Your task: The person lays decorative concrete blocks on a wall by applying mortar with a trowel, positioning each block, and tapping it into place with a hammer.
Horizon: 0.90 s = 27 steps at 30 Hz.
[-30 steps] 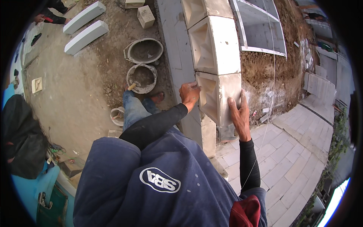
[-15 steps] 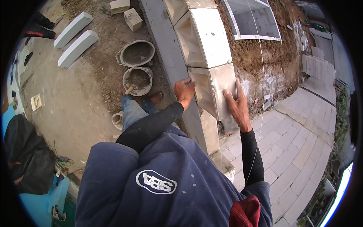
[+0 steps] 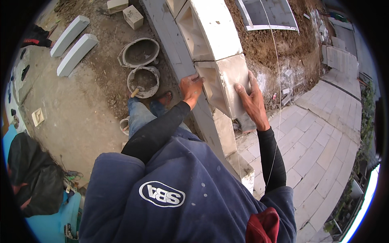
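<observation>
Head-worn fisheye looks steeply down; wearer's shirt (image 3: 178,168) nearest

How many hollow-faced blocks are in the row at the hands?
3: the near block, between left hand and right hand; the middle block beyond; the far block, cut by the top edge. More may be out of view.

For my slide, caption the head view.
Left hand and right hand touch the recessed masonry block at the near end of a row.
</observation>
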Motion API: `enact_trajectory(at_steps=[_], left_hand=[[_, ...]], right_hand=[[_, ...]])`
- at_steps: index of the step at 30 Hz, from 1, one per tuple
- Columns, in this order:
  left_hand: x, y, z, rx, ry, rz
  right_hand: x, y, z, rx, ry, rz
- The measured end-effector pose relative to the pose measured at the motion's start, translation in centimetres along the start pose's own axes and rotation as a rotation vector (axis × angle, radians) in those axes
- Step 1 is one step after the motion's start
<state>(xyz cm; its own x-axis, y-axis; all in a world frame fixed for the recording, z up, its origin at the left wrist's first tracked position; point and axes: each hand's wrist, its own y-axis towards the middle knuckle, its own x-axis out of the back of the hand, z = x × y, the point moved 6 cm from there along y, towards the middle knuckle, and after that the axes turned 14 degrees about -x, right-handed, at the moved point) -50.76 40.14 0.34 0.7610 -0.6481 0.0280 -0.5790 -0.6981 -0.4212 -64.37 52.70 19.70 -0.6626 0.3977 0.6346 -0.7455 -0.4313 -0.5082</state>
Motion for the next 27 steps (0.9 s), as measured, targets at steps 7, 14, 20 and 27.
enact_trajectory(at_steps=[7,14,20,27], left_hand=[[0.3,-0.1,-0.2,-0.024,-0.047,-0.042],[0.1,0.3,0.2,0.058,-0.019,0.050],[-0.1,0.5,0.9,0.047,-0.077,0.015],[-0.3,0.8,0.7,0.087,-0.080,0.068]], right_hand=[[0.1,-0.1,0.2,0.020,0.004,-0.017],[0.4,-0.2,0.4,-0.028,-0.082,-0.017],[-0.2,0.2,-0.7,-0.023,-0.079,-0.010],[9.0,-4.8,3.9,-0.022,-0.113,-0.260]])
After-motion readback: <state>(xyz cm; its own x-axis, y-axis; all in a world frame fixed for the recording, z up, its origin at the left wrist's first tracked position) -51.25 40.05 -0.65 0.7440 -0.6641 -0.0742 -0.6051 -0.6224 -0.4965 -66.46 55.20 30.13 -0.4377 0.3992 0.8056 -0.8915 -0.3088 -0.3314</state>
